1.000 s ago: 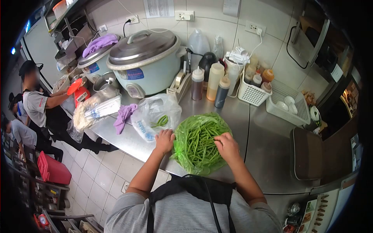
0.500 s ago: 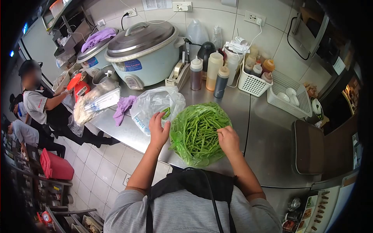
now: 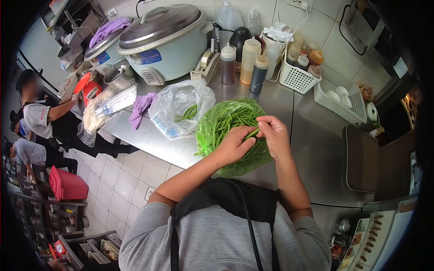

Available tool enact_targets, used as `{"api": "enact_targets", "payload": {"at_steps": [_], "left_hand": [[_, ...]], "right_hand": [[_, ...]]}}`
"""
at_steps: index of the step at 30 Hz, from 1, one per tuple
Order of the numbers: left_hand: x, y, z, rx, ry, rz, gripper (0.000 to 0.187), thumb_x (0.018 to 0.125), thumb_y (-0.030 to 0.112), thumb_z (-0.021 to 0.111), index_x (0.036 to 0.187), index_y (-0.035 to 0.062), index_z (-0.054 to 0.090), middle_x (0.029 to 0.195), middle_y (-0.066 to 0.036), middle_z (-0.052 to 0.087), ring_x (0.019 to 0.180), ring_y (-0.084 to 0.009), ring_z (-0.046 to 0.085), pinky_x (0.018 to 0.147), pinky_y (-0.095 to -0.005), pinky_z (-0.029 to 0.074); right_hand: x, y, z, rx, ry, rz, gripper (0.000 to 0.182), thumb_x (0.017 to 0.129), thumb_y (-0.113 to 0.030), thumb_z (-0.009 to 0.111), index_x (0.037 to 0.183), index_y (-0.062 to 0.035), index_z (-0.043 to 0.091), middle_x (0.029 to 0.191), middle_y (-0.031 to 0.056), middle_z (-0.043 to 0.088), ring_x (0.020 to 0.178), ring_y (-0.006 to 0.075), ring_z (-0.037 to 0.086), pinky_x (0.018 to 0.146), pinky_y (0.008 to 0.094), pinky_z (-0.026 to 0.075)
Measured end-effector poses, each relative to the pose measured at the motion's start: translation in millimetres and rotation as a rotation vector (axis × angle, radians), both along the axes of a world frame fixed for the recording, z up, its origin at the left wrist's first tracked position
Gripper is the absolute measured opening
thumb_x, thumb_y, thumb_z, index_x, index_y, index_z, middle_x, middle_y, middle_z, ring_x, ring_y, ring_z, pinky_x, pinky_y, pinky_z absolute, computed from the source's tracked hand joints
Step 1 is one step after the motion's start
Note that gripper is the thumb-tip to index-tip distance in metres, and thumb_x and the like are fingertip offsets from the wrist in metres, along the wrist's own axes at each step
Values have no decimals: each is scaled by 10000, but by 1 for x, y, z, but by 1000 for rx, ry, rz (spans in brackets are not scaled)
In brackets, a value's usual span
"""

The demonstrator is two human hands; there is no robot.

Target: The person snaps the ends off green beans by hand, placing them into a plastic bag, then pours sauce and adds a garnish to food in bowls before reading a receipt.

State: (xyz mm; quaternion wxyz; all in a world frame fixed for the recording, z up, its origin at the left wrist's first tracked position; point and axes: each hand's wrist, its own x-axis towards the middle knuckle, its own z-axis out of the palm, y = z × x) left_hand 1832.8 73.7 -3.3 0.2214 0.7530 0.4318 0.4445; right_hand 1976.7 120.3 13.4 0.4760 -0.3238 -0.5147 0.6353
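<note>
A green plastic bag (image 3: 203, 137) full of green beans (image 3: 228, 118) lies on the steel counter in front of me. Over its right side my left hand (image 3: 236, 145) and my right hand (image 3: 275, 137) come close together, both closed on a single green bean (image 3: 254, 133). The right thumb and fingertips pinch one end of it, while the left fingers curl around the other part. To the left is a clear plastic bag (image 3: 165, 110), its mouth spread open, with a few green beans (image 3: 189, 113) inside.
Behind stand squeeze bottles (image 3: 228, 67), a tape dispenser (image 3: 205, 65) and a large rice cooker (image 3: 158, 49). White baskets (image 3: 298, 77) sit at the back right. A purple cloth (image 3: 142, 108) lies left of the clear bag. A co-worker (image 3: 43, 108) stands at the far left with a red-lidded container.
My left hand has moved from beside the clear bag rightward to meet my right hand over the beans. More beans show inside the clear bag. My view has shifted slightly.
</note>
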Motion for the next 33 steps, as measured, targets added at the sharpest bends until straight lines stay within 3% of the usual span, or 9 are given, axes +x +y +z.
{"api": "enact_targets", "payload": {"at_steps": [3,9,12,15,21,24,27,30,33], "left_hand": [[5,-2,13,-570,-302,-44,272,838,143,454,1068,1,482,857,-69,549,775,-138,508,711,-253,407],[-10,10,0,-344,-218,-22,235,857,153,439,1018,2,519,775,-19,534,706,-74,478,649,-219,402],[-9,12,-8,-374,-389,31,213,860,152,437,991,7,522,749,-4,520,673,-65,458,624,-214,395],[-18,11,-3,-441,-330,7,174,859,147,440,934,10,518,724,8,505,655,-60,443,604,-206,386],[-29,12,-15,-209,-141,179,115,854,131,441,846,25,485,694,-7,480,641,-79,435,598,-223,373],[-28,7,-12,-326,-235,134,111,855,129,435,846,23,467,676,-14,470,640,-95,438,610,-235,376],[-25,1,-11,-323,-286,106,121,866,143,418,842,29,452,651,-2,451,608,-81,418,578,-218,365],[-23,-5,-19,-498,-365,-34,139,878,162,392,828,44,447,635,7,426,568,-67,391,522,-200,342],[-25,-9,-22,-702,-592,-74,157,887,180,370,827,57,449,625,11,410,530,-62,362,475,-189,316]], "right_hand": [[-1,-2,2,-12,-19,17,124,803,-66,518,907,0,540,723,7,525,597,59,499,567,185,424],[-3,6,0,-97,20,110,106,808,-65,508,900,-12,498,767,41,538,672,117,566,627,235,470],[-10,9,-5,-94,40,89,103,811,-72,508,900,-22,491,785,50,544,677,134,574,640,250,476],[-14,8,0,-82,56,95,110,810,-76,516,892,-2,519,775,56,554,693,114,571,616,241,472],[-8,7,5,913,-775,-195,89,787,-122,529,820,-44,554,697,110,558,635,225,572,563,291,452],[-8,1,7,847,-1014,-155,96,793,-148,508,775,-58,537,692,129,539,619,290,534,554,321,436],[-10,2,-11,595,-681,-17,152,830,-164,462,742,-45,496,630,92,520,549,224,515,516,290,418],[-15,-3,-16,68,-69,153,179,858,-179,432,752,-45,486,621,38,493,529,135,480,513,241,405],[-13,3,-5,2,241,22,205,877,-196,401,774,-44,490,641,6,469,548,74,447,518,197,380]]}}
